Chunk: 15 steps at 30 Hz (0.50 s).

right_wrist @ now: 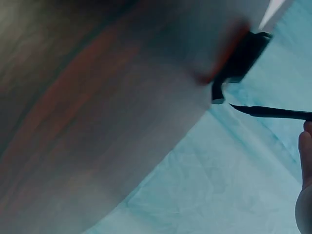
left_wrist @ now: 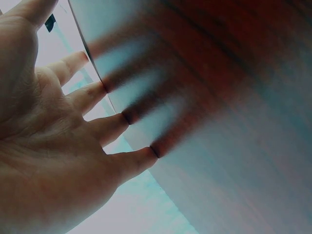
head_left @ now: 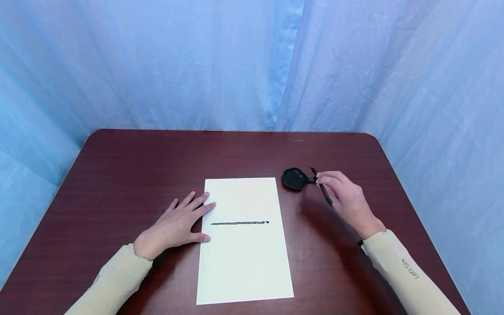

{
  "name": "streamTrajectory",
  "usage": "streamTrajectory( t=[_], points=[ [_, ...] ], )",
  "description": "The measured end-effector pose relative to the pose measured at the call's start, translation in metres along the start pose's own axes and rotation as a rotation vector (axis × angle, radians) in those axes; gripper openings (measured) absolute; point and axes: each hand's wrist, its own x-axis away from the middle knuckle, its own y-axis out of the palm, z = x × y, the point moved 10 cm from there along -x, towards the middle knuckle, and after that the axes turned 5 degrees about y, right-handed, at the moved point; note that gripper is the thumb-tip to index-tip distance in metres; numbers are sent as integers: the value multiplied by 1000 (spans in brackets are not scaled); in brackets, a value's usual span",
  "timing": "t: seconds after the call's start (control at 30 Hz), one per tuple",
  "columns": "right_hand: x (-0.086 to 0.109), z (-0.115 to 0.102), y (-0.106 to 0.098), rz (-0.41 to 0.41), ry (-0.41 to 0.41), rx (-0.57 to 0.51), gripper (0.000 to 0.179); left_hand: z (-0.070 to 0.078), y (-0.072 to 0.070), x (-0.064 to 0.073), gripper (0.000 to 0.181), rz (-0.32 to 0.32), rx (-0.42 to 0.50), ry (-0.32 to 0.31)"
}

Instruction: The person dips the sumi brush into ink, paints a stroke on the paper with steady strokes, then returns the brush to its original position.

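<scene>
My left hand lies with spread, straight fingers on the left edge of a white sheet of paper. A single black ink stroke runs across the sheet to the right of my thumb. My right hand pinches a dark writing brush over the table, right of the paper. In the right wrist view the bristle end of the brush is pointed and slightly bent. Close by the brush sits a black ink dish, its short handle overlapped by the brush tip in the head view.
The dark red-brown table has rounded far corners. Light blue curtains hang behind it and along both sides. A pale sleeve with handwriting covers the right forearm, which casts a shadow on the tabletop.
</scene>
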Motion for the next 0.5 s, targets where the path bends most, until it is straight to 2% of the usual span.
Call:
streamTrajectory(
  t=[0.1, 0.13, 0.23, 0.5],
  points=[
    [4, 1, 8, -59, -24, 43, 13, -1, 1, 0, 87, 1, 4, -2],
    [5, 0, 11, -79, -38, 59, 16, -1, 1, 0, 88, 1, 7, -3],
    [10, -1, 18, -137, -85, 82, 49, -2, 3, 0, 88, 5, 9, -1],
    [21, -5, 38, -303, -208, 224, 53, -4, 2, 1, 88, 2, 0, -10]
  ],
)
